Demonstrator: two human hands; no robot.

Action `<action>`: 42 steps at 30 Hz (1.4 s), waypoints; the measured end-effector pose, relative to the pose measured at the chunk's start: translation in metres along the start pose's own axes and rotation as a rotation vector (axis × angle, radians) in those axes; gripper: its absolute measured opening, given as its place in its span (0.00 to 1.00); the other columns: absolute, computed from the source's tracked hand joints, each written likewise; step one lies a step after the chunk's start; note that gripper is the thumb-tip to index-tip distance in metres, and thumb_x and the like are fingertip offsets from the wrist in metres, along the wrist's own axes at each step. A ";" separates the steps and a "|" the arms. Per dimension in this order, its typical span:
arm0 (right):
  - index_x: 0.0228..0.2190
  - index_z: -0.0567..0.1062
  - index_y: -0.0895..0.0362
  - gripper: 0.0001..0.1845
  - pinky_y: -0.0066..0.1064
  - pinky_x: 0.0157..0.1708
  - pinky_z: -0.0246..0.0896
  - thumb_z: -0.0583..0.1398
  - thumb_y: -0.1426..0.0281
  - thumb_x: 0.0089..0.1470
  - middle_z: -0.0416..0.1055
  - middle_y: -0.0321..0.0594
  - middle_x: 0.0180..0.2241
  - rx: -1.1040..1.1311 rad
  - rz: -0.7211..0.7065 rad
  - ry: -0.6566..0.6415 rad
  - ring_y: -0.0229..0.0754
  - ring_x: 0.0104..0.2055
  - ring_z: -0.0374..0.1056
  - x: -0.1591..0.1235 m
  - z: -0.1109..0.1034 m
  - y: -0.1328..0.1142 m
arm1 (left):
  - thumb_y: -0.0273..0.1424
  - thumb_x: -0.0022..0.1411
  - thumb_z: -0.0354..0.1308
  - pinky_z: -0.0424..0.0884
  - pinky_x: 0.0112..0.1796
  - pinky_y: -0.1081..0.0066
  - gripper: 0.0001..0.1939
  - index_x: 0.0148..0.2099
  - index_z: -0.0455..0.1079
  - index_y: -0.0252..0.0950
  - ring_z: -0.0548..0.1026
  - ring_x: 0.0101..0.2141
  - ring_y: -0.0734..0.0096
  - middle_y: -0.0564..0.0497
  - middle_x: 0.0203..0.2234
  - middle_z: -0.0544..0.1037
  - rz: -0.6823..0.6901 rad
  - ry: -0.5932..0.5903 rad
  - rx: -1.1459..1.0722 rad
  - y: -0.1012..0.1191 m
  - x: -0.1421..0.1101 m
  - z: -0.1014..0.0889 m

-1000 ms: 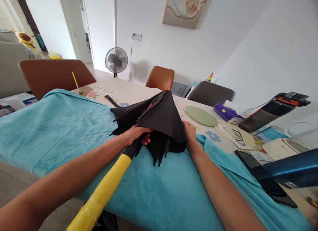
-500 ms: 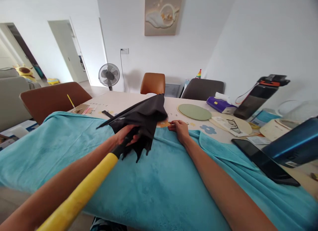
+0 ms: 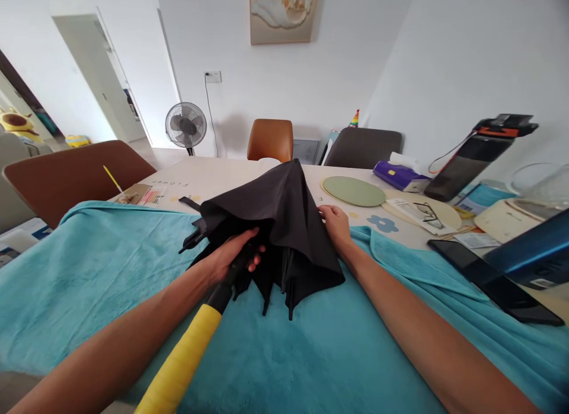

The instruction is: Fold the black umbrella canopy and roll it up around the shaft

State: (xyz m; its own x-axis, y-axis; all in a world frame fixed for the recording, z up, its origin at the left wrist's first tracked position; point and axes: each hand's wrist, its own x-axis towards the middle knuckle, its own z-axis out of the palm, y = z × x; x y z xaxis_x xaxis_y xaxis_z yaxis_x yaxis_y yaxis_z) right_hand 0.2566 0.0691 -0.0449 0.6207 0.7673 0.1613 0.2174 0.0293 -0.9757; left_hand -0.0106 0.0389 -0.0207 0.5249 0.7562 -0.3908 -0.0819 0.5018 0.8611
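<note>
A black umbrella (image 3: 284,218) lies half-folded on a turquoise towel (image 3: 98,266) spread over the table. Its handle (image 3: 182,366) is wrapped in yellow and points toward me. My left hand (image 3: 231,257) is closed around the black shaft just above the yellow part, under the canopy. My right hand (image 3: 335,221) grips the canopy's right edge, fingers partly hidden by the fabric. Rib tips stick out below the cloth.
To the right lie a dark phone (image 3: 493,280), a blue case (image 3: 528,254), glasses on papers (image 3: 422,212), a green mat (image 3: 353,190), a purple tissue pack (image 3: 398,175) and a black bottle (image 3: 471,165). Brown chairs (image 3: 66,177) and a fan (image 3: 185,124) stand around.
The canopy has spread wider and dropped over the towel again. My right hand went from resting on the towel edge back onto the fabric; my left hand kept its hold on the shaft.
</note>
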 end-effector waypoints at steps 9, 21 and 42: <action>0.46 0.71 0.50 0.19 0.38 0.55 0.51 0.57 0.67 0.51 0.67 0.36 0.51 -0.008 -0.558 -0.417 0.44 0.54 0.61 -0.064 0.017 -0.082 | 0.36 0.59 0.54 0.68 0.19 0.75 0.11 0.37 0.65 0.32 0.72 0.17 0.72 0.48 0.18 0.74 0.048 -0.002 0.090 -0.006 -0.001 0.004; 0.51 0.65 0.56 0.28 0.45 0.54 0.50 0.50 0.84 0.48 0.67 0.44 0.47 -0.541 -1.161 -0.653 0.44 0.51 0.61 -0.101 0.029 -0.088 | 0.36 0.53 0.59 0.65 0.18 0.76 0.13 0.33 0.68 0.30 0.70 0.16 0.75 0.48 0.18 0.74 0.127 -0.066 0.107 -0.009 -0.005 0.006; 0.38 0.67 0.60 0.14 0.30 0.26 0.55 0.52 0.79 0.47 0.60 0.46 0.40 -0.894 -0.886 -0.390 0.39 0.30 0.61 -0.096 0.018 -0.084 | 0.34 0.47 0.64 0.66 0.48 0.65 0.13 0.38 0.75 0.39 0.72 0.44 0.60 0.51 0.35 0.78 0.409 -0.093 0.588 0.008 -0.029 -0.006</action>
State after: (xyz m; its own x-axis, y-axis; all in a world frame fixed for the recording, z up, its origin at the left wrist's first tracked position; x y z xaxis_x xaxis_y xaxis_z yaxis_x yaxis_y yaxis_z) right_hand 0.1653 0.0044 0.0190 -0.2124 0.8451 0.4905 0.9487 0.2987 -0.1039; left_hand -0.0313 0.0237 -0.0047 0.6218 0.7831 0.0069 0.1685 -0.1424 0.9754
